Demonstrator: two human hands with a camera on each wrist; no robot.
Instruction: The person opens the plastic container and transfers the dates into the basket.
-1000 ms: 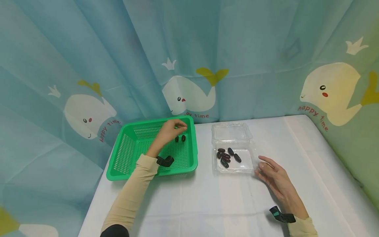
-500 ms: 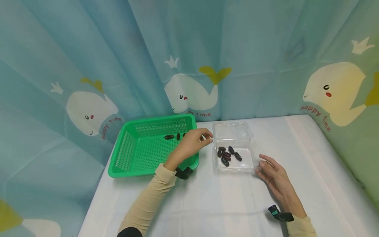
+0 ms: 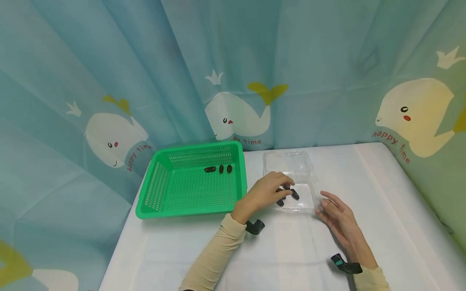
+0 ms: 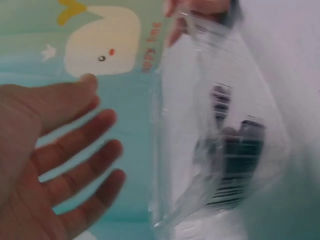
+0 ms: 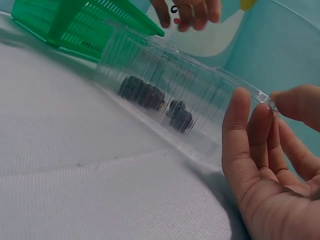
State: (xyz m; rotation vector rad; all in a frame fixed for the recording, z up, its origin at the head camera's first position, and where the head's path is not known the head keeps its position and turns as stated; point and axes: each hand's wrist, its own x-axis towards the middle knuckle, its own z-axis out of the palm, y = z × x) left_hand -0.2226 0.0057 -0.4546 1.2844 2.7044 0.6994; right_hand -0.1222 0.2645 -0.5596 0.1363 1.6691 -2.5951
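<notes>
A clear plastic clamshell box stands on the white cloth with its lid folded back. Inside lie several dark, oval fruits, some hidden by my left hand. That hand hovers over the left part of the box, thumb and fingers apart; the left wrist view shows nothing between its fingers. At the box's right side, my right hand pinches the rim between thumb and fingertips. To the left stands a green plastic basket, where several similar dark fruits lie near the back right.
White cloth covers the table. A blue-green curtain printed with whales hangs right behind the basket and box. The basket's right wall rises between its inside and the box.
My left hand has moved right, from over the basket to over the box. More fruits in the basket are uncovered, and some in the box are now covered. The right hand has stayed put.
</notes>
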